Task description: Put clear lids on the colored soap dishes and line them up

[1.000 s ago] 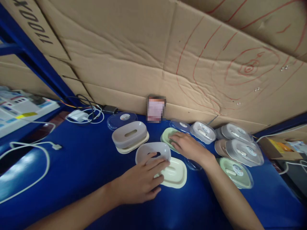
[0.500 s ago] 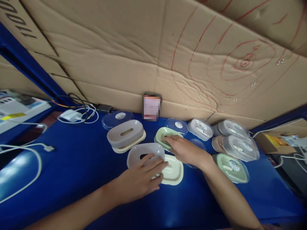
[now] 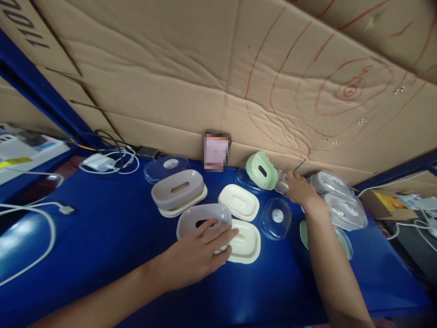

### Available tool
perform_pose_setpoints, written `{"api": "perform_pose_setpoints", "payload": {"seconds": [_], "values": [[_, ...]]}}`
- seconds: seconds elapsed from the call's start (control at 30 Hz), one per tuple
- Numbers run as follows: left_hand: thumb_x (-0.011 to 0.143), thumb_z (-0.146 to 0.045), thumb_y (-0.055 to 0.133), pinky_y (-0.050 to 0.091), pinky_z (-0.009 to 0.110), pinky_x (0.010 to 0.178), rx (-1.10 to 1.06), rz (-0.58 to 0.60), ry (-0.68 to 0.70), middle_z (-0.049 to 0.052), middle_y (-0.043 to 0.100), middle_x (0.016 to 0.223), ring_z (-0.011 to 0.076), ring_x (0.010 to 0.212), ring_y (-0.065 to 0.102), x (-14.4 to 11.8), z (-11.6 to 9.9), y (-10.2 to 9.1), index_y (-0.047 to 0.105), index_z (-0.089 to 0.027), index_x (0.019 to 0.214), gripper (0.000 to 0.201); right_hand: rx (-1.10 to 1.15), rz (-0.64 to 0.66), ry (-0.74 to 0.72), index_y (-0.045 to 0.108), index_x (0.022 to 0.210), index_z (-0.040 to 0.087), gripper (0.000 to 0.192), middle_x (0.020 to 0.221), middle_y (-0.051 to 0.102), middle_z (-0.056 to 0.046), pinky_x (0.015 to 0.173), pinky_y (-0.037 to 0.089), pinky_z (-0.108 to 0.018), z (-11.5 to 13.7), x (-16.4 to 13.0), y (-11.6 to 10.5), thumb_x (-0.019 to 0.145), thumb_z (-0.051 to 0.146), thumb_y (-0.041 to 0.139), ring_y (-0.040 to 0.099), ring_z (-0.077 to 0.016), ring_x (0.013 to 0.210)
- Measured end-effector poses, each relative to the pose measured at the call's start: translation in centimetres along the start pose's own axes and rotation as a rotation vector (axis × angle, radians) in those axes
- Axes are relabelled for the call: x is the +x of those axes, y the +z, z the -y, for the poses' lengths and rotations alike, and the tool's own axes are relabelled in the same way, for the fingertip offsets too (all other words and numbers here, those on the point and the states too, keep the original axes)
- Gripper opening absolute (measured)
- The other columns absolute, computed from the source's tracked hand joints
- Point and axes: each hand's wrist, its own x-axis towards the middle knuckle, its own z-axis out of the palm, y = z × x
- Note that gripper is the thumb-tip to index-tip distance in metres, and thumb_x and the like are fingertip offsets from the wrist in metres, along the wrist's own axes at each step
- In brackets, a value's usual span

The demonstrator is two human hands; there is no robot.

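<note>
Cardboard backing (image 3: 191,77) bears red concentric rings and black print too cropped to read. On the blue table (image 3: 112,237), left hand (image 3: 201,255) lies flat, fingers spread, on a grey tray (image 3: 201,217). Right hand (image 3: 300,189) pinches a green tray (image 3: 262,170), raised and tilted. Lid stickers illegible.

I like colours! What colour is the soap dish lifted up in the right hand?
Pale green soap dish, seen in the head view.

Left hand (image 3: 201,255) lies flat, fingers spread forward; right hand (image 3: 300,189) is raised, fingers curled in a grip.
</note>
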Motion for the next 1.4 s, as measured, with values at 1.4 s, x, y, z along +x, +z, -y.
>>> {"api": "perform_pose_setpoints", "payload": {"seconds": [1.4], "values": [[0.104,-0.023,0.061,0.018,0.057,0.134,0.067,-0.013,0.087,0.012,0.066,0.148,0.0278,0.134,0.060,1.2,-1.9,-0.7,0.070,-0.019,0.124,0.022,0.170,-0.392,-0.172,0.048,0.160,0.041,0.057,0.150,0.065,-0.009,0.106,0.050,-0.058,-12.9,-21.8,11.8,0.104,0.049,0.055,0.065,-0.0373,0.130]]}}
